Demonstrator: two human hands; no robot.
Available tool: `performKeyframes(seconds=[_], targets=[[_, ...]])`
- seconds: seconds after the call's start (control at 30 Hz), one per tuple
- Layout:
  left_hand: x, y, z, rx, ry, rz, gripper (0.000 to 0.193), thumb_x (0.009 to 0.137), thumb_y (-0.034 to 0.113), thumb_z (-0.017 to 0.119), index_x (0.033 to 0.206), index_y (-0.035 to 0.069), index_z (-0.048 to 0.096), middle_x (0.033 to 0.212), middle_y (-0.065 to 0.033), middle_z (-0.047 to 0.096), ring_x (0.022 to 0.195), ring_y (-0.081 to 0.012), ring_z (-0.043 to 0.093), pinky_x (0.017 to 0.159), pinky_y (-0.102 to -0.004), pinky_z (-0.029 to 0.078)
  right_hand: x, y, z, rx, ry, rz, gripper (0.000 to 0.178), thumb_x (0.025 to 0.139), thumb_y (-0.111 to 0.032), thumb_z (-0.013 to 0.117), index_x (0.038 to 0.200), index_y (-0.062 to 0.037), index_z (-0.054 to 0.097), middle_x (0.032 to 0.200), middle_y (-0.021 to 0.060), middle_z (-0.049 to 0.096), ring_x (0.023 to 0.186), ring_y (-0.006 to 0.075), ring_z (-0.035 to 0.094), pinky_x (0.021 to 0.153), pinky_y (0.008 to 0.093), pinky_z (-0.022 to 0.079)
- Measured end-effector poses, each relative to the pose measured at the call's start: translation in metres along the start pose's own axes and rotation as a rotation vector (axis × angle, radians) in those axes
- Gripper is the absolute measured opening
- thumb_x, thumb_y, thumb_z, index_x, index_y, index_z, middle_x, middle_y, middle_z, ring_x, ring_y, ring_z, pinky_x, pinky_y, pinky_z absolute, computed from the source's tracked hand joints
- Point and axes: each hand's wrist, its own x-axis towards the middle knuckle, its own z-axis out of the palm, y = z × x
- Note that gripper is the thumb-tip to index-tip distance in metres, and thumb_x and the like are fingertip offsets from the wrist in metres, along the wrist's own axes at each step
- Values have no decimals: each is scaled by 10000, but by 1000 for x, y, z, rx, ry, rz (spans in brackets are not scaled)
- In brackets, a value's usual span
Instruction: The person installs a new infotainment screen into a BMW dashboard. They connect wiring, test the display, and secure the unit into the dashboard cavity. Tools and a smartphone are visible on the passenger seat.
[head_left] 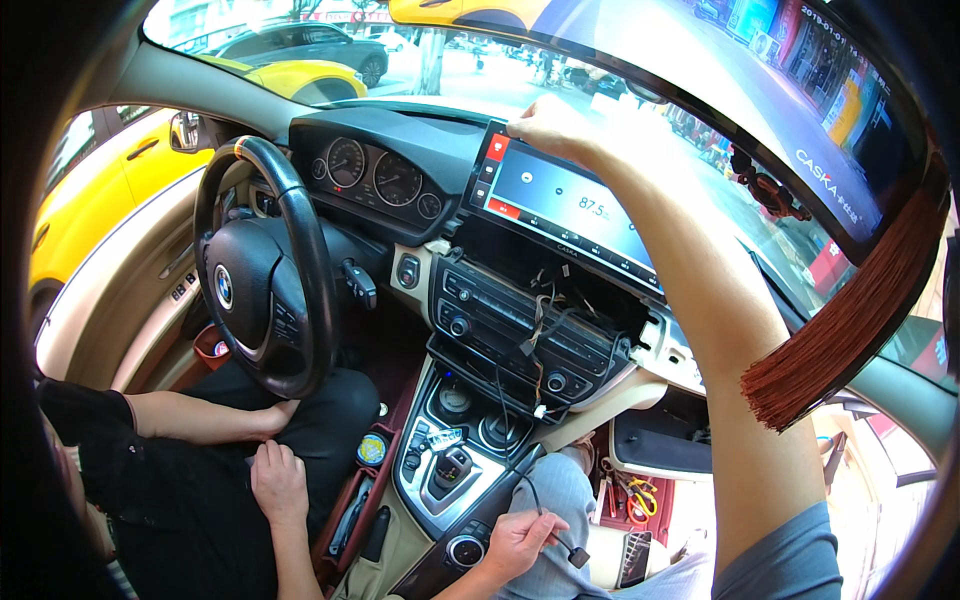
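My left hand (520, 548), low in the middle near my knee, pinches a thin black cable (535, 490). A small black plug (578, 557) hangs from the cable just past my fingers. My right arm reaches up across the dashboard. At the upper left corner of a wide lit touchscreen (560, 205), my right hand (552, 128) grips the top edge, its fingers partly hidden behind it. The screen leans in front of an opened dashboard cavity. Loose wires (540, 320) hang out of that cavity over the radio panel (500, 325).
Another person sits at the left behind the steering wheel (265, 270), with a hand (280, 482) on their lap. The gear lever (452, 468) stands on the centre console. Pliers (640, 498) and other tools lie right of my leg. A brown tassel (840, 330) hangs at the right.
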Motion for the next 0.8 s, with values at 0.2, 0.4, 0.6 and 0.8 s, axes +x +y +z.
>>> performKeyframes(seconds=[0.2, 0.4, 0.6, 0.8], targets=[[0, -1, -1, 1, -11, -35, 421, 1104, 248, 498, 941, -33, 765, 761, -64, 691, 640, -105, 623, 603, -235, 501, 8, 13, 8, -5, 27, -26, 334, 887, -285, 681, 622, -82, 697, 555, 18, 518, 553, 127, 469, 572, 352, 358], [-1, -3, -1, -9, -9, -31, 424, 1106, 255, 499, 947, -36, 763, 767, -65, 692, 643, -104, 621, 606, -233, 502, 12, 16, 14, -24, 37, -16, 296, 881, -293, 727, 779, -21, 784, 653, 86, 633, 623, 150, 563, 607, 353, 432], [0, -2, -2, -14, -9, -29, 426, 1106, 266, 506, 946, -33, 765, 767, -65, 695, 643, -99, 620, 605, -230, 506, 5, 6, -1, -41, -34, 25, 342, 913, -356, 685, 771, -53, 754, 666, 71, 626, 641, 142, 548, 616, 346, 417], [0, -2, -1, -24, 1, -24, 421, 1102, 272, 517, 943, -27, 768, 768, -61, 701, 637, -94, 625, 600, -225, 502, 1, -2, -7, -88, -24, 26, 357, 922, -363, 658, 718, -73, 699, 649, 52, 593, 655, 132, 529, 630, 351, 406]])
